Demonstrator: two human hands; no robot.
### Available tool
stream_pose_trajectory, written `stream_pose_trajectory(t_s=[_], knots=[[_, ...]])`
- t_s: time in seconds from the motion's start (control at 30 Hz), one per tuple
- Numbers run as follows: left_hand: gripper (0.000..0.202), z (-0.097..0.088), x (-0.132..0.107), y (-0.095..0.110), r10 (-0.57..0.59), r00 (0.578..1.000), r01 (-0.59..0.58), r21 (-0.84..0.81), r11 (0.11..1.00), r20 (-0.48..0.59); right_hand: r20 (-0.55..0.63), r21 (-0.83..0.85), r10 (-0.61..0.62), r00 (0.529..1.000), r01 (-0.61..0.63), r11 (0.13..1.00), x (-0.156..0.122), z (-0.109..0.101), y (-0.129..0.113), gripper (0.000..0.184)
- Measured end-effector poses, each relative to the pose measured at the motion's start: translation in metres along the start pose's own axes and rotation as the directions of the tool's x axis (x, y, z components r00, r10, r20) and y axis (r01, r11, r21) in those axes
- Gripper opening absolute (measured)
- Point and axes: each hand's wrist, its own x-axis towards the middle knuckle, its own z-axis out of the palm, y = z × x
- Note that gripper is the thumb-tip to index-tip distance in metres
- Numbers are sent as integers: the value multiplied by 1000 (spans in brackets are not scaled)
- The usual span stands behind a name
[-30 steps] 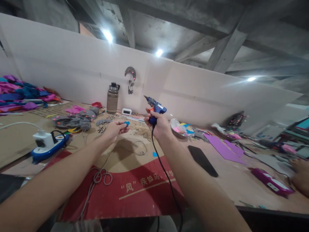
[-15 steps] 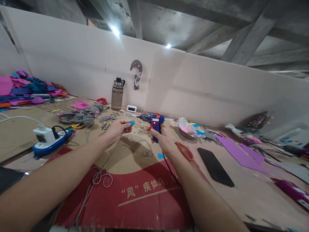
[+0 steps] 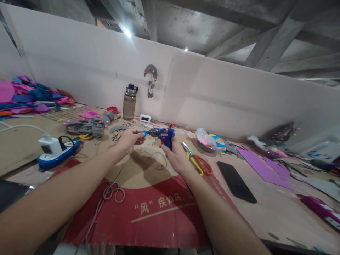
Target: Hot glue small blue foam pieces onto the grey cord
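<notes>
My right hand (image 3: pixel 175 156) is closed round the grip of a blue glue gun (image 3: pixel 162 135), whose nozzle points left. My left hand (image 3: pixel 129 139) pinches a small blue piece (image 3: pixel 144 133) between thumb and fingers. The nozzle tip sits right against that piece, above the cardboard-covered table (image 3: pixel 148 212). A loose grey cord (image 3: pixel 113 193) lies on the cardboard below my left forearm.
Scissors with orange and yellow handles (image 3: pixel 198 162) lie right of my hand, beside a black phone (image 3: pixel 236 181). A blue and white power strip (image 3: pixel 55 150) sits at left, a water bottle (image 3: pixel 129 102) by the back wall. Grey felt shapes (image 3: pixel 87 126), coloured felt piles (image 3: pixel 32 97) and purple sheets (image 3: pixel 262 166) surround them.
The glue gun came down from pointing up-left in the air to level, and its nozzle moved left onto the blue piece. My left hand stayed roughly in place.
</notes>
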Motion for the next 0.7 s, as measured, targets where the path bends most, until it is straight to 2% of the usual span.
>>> stream_pose_trajectory(t_s=[0.13,0.33,0.7], knots=[[16,0,-3,2,25,1000,-24,80,996,-15,22,-34,-7,1000,8,999,0,-1,-3,30],[20,1,-6,4,50,999,-49,116,992,-8,11,-90,0,1000,1,996,1,-1,-2,29],[18,4,-9,7,78,997,-76,155,985,-3,8,-71,11,1000,-11,997,0,0,-2,31]])
